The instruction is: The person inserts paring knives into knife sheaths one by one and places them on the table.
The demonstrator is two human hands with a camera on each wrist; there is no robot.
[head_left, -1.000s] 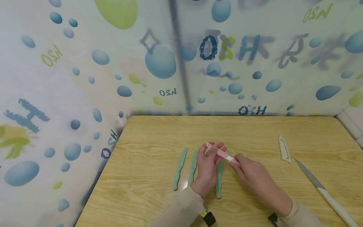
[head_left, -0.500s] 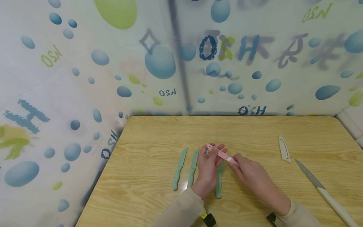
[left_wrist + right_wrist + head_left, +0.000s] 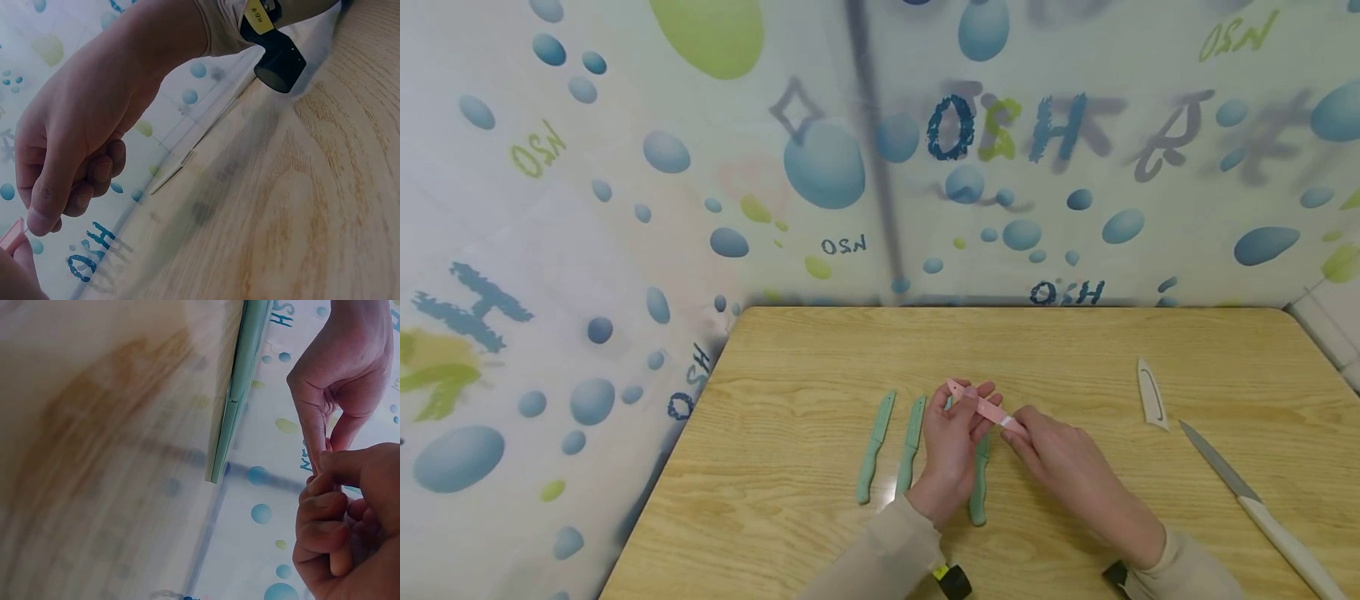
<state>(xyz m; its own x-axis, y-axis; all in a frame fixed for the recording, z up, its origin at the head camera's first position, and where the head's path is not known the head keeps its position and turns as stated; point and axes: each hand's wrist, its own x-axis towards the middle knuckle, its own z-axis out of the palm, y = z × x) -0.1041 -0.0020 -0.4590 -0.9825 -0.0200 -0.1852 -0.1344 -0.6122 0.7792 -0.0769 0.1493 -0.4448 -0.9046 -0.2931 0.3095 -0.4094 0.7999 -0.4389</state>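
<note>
My left hand [image 3: 949,454] pinches a pink knife sheath [image 3: 988,408] between thumb and fingers, its tip pointing up and left. My right hand [image 3: 1067,458] grips the pink handle of a small knife [image 3: 1017,428], most of the handle hidden by its fingers. A short stretch of white blade [image 3: 1005,422] shows between sheath and handle; the rest sits inside the sheath. In the left wrist view the sheath [image 3: 12,236] shows at the lower left edge, close to the right thumb. Beneath and left of my hands lie several green sheathed knives [image 3: 872,450], some partly covered by my left hand.
On the right of the wooden table [image 3: 760,467] lies a larger knife with a white handle [image 3: 1285,533] and bare grey blade. Its white sheath-like cover [image 3: 1152,396] lies just beyond the tip. A patterned curtain [image 3: 820,250] hangs behind the table's far edge.
The visible stretch of white blade has become shorter as the knife handle and pink sheath moved closer together. The green knives and the white knife stay where they were.
</note>
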